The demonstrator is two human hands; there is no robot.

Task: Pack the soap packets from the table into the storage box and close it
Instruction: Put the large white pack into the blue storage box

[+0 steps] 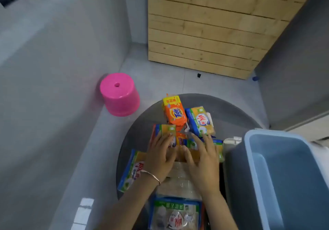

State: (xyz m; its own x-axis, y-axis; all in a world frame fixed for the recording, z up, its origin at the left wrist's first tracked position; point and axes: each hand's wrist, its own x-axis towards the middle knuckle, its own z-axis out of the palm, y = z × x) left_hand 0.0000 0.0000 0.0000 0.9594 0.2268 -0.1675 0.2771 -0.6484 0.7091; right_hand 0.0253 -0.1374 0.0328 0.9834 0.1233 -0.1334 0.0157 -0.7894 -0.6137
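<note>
Nearest the viewer: a clear-fronted packet [175, 213] with green and blue trim is lying at the near edge of the round grey table [135, 128]; above it a clear-wrapped pale packet [178, 180] is lying between the two forearms.

Right: the blue box [288, 176] is standing open and empty at the table's right side, touching a pale item that is too blurred to name.

Middle: the left hand [160, 156], a bangle [151, 175] on its wrist, and the right hand [203, 160] are resting palm-down side by side on a cluster of soap packets, fingers spread and lying flat, pinching nothing. A blue-edged packet [130, 171] is lying just left of the left wrist.

Farther: an orange Tide packet [174, 112] and a blue-and-yellow packet [200, 121] are lying side by side, touching, beyond the fingertips.

Floor, left of the table: a pink stool [119, 94] is standing by the grey wall.

Far: a wooden slatted panel [213, 25] is standing upright.
</note>
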